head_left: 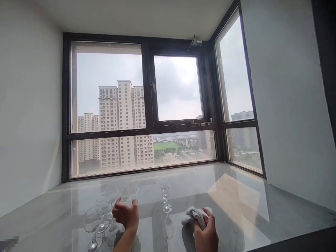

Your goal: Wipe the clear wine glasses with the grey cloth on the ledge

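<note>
Left hand (127, 214) raised, fingers loosely curled, empty, beside wine glasses (105, 210) | Right hand (206, 232) gripping cloth (193, 214) on countertop (236, 196) near front edge

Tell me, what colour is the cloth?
The cloth in the right hand is whitish grey; the head view shows it.

Cropped at the bottom edge, masked on the sill.

Seen only from the wrist up: left hand (127, 214) and right hand (207, 232), forearms lost below the frame. Half buried under the right hand's closed fingers: crumpled pale grey cloth (193, 214), near end out of sight. Masked behind the left hand's fingertips: stem of one clear stemmed wine glass (124, 193), with neighbouring glasses overlapping and hard to count. Blotted out by a pixelated grey patch (9, 242): bottom-left corner of the glossy grey marble sill (236, 196). Too hazy to make out: distant low buildings (189, 141).
</note>
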A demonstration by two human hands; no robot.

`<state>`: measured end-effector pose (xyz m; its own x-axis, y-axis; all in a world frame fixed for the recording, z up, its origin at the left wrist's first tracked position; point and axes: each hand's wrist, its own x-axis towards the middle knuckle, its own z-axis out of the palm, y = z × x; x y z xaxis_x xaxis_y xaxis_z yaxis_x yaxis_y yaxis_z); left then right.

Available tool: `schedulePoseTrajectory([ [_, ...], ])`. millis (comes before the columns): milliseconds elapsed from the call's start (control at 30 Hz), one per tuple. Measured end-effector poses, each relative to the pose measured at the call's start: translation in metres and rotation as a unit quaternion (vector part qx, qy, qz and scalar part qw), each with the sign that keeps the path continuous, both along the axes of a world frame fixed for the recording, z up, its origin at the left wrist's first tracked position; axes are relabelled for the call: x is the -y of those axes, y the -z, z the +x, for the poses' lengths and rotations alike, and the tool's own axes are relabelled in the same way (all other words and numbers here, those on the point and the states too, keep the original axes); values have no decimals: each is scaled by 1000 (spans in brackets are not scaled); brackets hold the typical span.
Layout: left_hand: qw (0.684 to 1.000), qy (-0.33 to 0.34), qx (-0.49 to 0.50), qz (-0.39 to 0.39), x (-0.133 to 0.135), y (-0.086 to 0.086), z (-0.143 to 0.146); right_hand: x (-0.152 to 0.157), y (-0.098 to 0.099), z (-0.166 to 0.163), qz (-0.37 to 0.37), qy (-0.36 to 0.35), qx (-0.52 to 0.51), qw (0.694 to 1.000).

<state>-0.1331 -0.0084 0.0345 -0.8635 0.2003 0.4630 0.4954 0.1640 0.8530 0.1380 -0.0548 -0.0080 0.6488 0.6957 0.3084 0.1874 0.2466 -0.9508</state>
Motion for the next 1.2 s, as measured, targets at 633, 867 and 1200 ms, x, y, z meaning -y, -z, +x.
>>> schedulePoseTrajectory([
  [633, 985, 122, 82, -89, -22, 18, -19, -5, 4, -4, 36, 16, -5, 999],
  [867, 932, 330, -147, 30, -2, 18, 17, -8, 8, -4, 49, 11, 7, 999],
  [1200, 802, 500, -326, 5, 13, 22, 62, -2, 3, -24, 82, -9, 6, 997],
])
